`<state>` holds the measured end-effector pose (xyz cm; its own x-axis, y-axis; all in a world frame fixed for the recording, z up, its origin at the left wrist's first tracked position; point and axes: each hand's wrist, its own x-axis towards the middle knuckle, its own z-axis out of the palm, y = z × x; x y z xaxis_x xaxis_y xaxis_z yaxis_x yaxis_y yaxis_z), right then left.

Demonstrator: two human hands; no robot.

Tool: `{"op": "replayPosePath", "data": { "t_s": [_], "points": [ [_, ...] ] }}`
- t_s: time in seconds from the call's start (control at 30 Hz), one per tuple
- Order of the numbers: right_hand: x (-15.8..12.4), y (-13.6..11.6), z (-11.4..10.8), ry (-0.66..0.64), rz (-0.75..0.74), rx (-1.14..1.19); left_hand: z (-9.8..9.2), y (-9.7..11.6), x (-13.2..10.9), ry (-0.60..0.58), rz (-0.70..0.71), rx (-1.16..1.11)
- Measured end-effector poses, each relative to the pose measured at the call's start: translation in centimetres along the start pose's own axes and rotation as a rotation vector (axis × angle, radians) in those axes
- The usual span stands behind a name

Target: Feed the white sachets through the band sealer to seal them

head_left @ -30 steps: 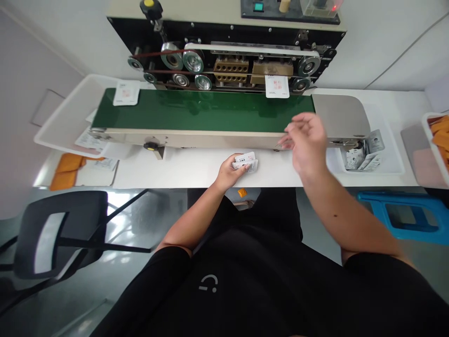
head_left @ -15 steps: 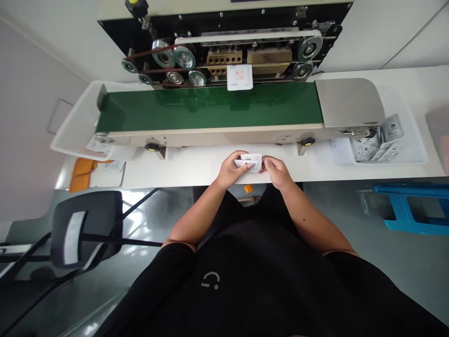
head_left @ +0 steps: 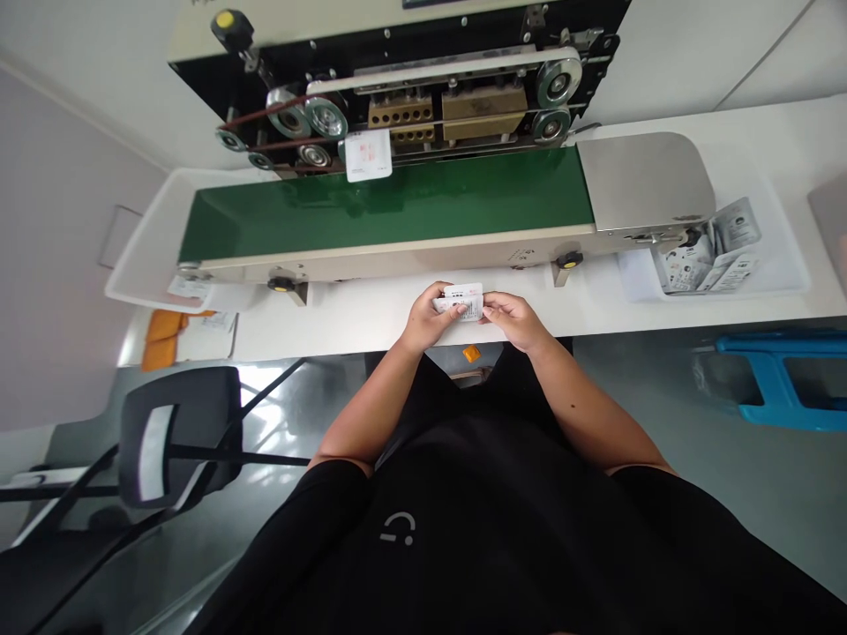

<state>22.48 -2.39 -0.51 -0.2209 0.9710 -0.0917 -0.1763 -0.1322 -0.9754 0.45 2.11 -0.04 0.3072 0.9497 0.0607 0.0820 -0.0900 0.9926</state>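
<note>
Small white printed sachets (head_left: 471, 306) are held over the front edge of the white table, at least two overlapping, one showing behind the other. My left hand (head_left: 423, 319) is closed round their left side, its thumb lying across the front one. At their right edge, my right hand (head_left: 520, 323) pinches the sachets between thumb and fingers. Beyond my hands, another white sachet (head_left: 369, 157) hangs upright in the band sealing machine (head_left: 483, 110), its lower end just over the green conveyor belt (head_left: 423, 198).
A clear bin (head_left: 781, 256) with several sachets stands at the right end of the conveyor. Another clear bin (head_left: 142, 238) is at the left end, near orange pieces (head_left: 162, 339). A black chair (head_left: 182, 432) stands left of me, a blue stool (head_left: 781, 379) right.
The sachet in the sealing machine has travelled left along the belt. My view has shifted slightly. My right thumb has come down against the right edge of the held sachets.
</note>
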Motion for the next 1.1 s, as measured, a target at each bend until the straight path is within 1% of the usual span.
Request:
{"op": "replayPosePath", "data": {
  "t_s": [0.27, 0.47, 0.53, 0.6, 0.73, 0.83, 0.9, 1.0, 1.1],
  "points": [
    [0.2, 0.0, 0.3, 0.111, -0.003, -0.043, 0.1, 0.0, 0.2, -0.020, 0.033, -0.003],
    [0.6, 0.0, 0.8, 0.220, 0.005, -0.002, 0.0, -0.8, 0.1, 0.040, 0.017, -0.042],
    [0.6, -0.1, 0.8, 0.228, 0.003, 0.017, 0.0, -0.9, 0.1, 0.052, 0.019, -0.061],
    [0.6, -0.2, 0.7, 0.206, 0.015, 0.040, 0.1, -1.0, 0.1, 0.054, 0.013, -0.080],
    [0.6, -0.4, 0.7, 0.185, 0.042, 0.068, 0.1, -0.9, 0.1, 0.018, -0.016, -0.097],
    [0.8, -0.3, 1.1, 0.201, 0.035, 0.067, 0.0, -0.7, 0.1, -0.023, -0.019, -0.071],
    [0.6, -0.5, 1.4, 0.239, 0.029, 0.051, 0.0, -0.6, 0.2, -0.041, -0.010, -0.058],
    [-0.1, -1.9, 1.4, 0.359, -0.034, -0.028, -0.1, -0.4, 0.1, -0.045, 0.002, -0.067],
    [-0.9, -5.2, -0.2, 0.493, -0.196, -0.127, 0.0, -0.1, -0.1, -0.040, -0.014, -0.060]
  ]
}}
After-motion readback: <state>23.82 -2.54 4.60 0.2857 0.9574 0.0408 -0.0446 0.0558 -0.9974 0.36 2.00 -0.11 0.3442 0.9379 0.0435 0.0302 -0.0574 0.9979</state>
